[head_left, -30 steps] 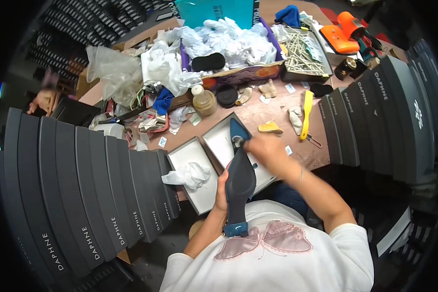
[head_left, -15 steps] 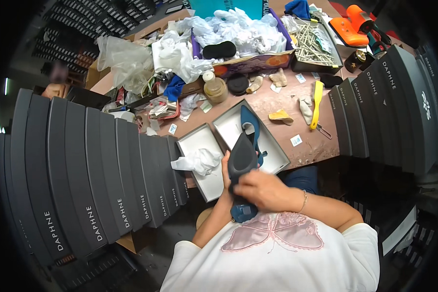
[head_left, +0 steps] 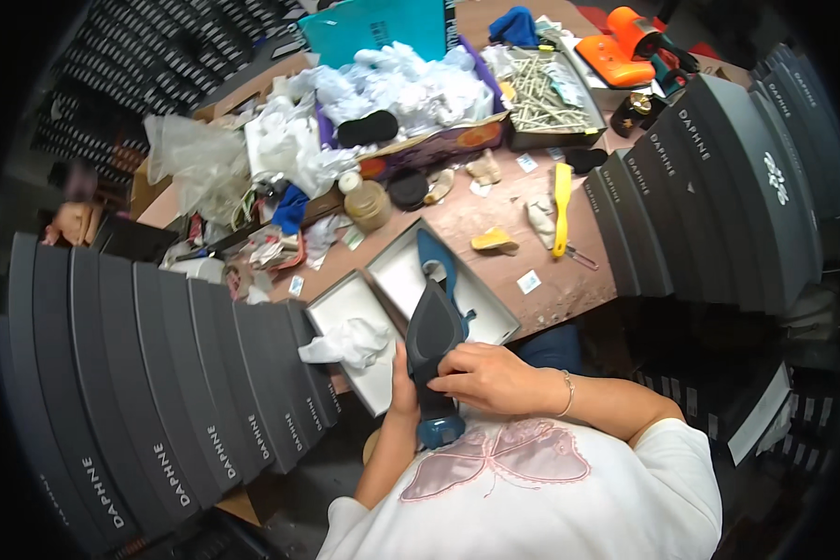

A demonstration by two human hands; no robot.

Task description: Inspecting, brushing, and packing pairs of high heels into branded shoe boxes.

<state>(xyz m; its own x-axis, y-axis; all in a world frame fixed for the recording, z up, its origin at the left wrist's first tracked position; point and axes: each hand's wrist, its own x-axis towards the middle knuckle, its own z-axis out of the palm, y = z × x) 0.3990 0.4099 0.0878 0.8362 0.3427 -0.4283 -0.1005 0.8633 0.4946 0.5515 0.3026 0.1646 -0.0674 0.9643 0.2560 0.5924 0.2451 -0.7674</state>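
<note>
A dark blue high-heeled shoe (head_left: pixel 436 322) is held sole up in front of my chest, its pointed toe away from me and its shiny blue heel end nearest me. My left hand (head_left: pixel 402 385) grips it along the left side. Over the middle of the black sole, my right hand (head_left: pixel 493 377) is closed with bent fingers pressed on it; whether a small thing is under them is hidden. Beyond lies the matching shoe (head_left: pixel 429 247) in an open grey shoe box (head_left: pixel 501 322). White tissue paper (head_left: pixel 353 343) lies crumpled in the lid (head_left: pixel 325 306) to the left.
Rows of grey shoe boxes flank me, a left row (head_left: pixel 163 373) and a right row (head_left: pixel 719 196). On the table are a yellow-handled brush (head_left: pixel 562 210), a glue bottle (head_left: pixel 368 203), a yellow cloth scrap (head_left: pixel 495 241), a purple tissue-filled box (head_left: pixel 439 149) and an orange tool (head_left: pixel 616 61).
The whole view has shifted, so the table appears further left. My right hand, blurred before over the sole, is now sharp and rests on it. My left hand keeps its hold on the shoe.
</note>
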